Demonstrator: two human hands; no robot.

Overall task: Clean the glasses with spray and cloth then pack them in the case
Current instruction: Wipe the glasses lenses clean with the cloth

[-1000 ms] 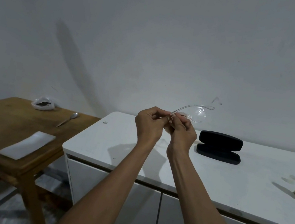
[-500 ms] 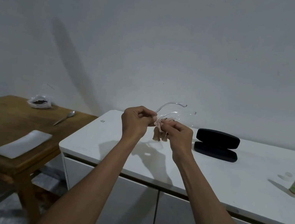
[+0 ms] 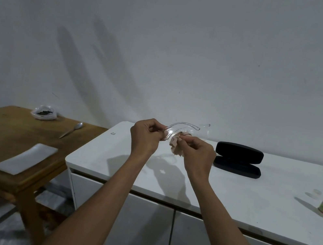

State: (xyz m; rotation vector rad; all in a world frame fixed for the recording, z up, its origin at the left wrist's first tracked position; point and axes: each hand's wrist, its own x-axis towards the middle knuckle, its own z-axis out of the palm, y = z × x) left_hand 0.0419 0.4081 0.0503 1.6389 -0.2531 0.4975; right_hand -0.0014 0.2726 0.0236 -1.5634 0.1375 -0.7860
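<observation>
over smooth white counter [image 3: 230, 189] — hands pinch clear curved glasses [image 3: 183, 126], crumpled cloth [image 3: 174, 146]

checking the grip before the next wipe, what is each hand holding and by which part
Left hand pinches the clear glasses at the frame's left end. Right hand holds the beige cloth bunched against a lens.

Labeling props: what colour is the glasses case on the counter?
Black, matte, lying open. The glasses case shows best in the head view, on the white counter.
</observation>
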